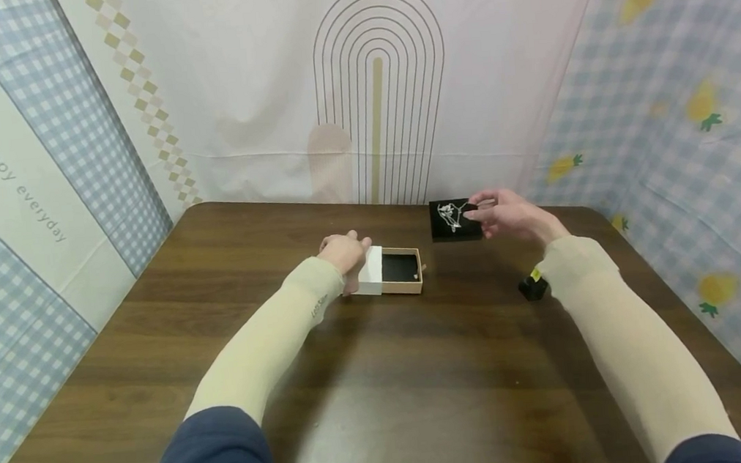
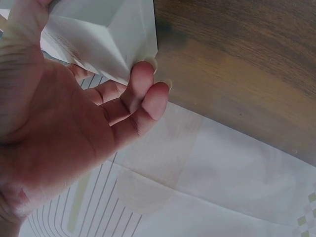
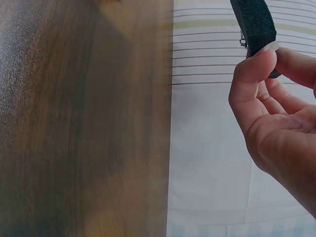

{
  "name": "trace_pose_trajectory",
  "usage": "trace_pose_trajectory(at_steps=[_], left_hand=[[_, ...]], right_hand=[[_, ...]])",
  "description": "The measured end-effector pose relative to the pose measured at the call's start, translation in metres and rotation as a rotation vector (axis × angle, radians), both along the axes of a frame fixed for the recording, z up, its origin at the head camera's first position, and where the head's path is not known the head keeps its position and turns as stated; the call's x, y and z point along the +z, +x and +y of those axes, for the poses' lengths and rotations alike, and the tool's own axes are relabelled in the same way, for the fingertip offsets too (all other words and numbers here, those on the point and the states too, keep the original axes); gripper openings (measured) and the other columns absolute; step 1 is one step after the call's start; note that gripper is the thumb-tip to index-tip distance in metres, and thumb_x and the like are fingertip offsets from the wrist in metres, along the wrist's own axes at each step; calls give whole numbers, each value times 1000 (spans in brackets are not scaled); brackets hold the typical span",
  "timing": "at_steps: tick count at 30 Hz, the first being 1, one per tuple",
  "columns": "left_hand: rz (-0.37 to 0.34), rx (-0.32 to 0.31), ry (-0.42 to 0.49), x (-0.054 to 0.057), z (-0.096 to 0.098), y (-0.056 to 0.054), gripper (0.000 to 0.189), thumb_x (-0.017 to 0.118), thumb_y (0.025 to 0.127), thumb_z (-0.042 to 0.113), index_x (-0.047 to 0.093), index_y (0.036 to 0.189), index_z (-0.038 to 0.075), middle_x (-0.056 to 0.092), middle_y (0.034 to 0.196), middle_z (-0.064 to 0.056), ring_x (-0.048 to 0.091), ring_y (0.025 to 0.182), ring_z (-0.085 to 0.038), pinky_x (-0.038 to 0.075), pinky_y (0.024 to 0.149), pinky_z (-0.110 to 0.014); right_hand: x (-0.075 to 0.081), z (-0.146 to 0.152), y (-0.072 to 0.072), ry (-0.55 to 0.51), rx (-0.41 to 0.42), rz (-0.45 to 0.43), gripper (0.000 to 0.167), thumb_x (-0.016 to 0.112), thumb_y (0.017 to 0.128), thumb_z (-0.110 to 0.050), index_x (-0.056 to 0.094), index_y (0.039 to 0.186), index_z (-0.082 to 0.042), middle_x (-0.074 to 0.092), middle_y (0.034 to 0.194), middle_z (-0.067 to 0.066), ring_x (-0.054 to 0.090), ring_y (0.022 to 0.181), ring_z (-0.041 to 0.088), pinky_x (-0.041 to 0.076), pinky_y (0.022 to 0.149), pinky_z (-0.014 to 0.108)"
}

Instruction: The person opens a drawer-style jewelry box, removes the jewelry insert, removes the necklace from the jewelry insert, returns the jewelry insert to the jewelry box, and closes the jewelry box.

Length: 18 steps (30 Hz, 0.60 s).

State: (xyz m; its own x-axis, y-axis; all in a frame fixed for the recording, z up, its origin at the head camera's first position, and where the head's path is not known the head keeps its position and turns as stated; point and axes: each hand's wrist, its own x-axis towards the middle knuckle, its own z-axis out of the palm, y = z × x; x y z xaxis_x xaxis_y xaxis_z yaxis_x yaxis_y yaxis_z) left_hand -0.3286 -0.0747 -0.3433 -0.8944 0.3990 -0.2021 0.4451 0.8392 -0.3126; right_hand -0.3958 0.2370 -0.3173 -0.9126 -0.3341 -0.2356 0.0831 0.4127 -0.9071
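Observation:
My left hand [image 1: 342, 252] grips the white sleeve [image 1: 371, 279] of a small box on the table, its fingers bent along the side and end in the left wrist view. From the sleeve's right end a brown cardboard drawer [image 1: 403, 288] sticks out, black inside, with a small ribbon tab at its end. To the right and farther back, my right hand [image 1: 511, 215] pinches the right edge of a black foam pad [image 1: 439, 231] between thumb and fingers. A silver chain necklace [image 1: 447, 215] lies across the pad's face. The right wrist view shows the pad [image 3: 257, 24] edge-on and bent.
A small black object with a yellow patch [image 1: 533, 288] rests on the table beside my right forearm. Printed cloth [image 1: 252, 87] hangs behind the brown wooden table [image 1: 396, 376] and along both its sides.

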Motion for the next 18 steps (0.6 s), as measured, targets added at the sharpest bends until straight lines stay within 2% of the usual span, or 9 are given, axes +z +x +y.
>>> trace_pose_trajectory(at_steps=[18], left_hand=[[2, -16, -27, -2, -1, -4, 71, 79, 67, 24, 40, 124, 6, 51, 113, -13, 53, 101, -23, 59, 69, -37]], right_hand=[[8, 13, 3, -8, -37, -4, 45, 60, 94, -11, 36, 131, 0, 49, 102, 3, 51, 64, 10, 50, 59, 22]])
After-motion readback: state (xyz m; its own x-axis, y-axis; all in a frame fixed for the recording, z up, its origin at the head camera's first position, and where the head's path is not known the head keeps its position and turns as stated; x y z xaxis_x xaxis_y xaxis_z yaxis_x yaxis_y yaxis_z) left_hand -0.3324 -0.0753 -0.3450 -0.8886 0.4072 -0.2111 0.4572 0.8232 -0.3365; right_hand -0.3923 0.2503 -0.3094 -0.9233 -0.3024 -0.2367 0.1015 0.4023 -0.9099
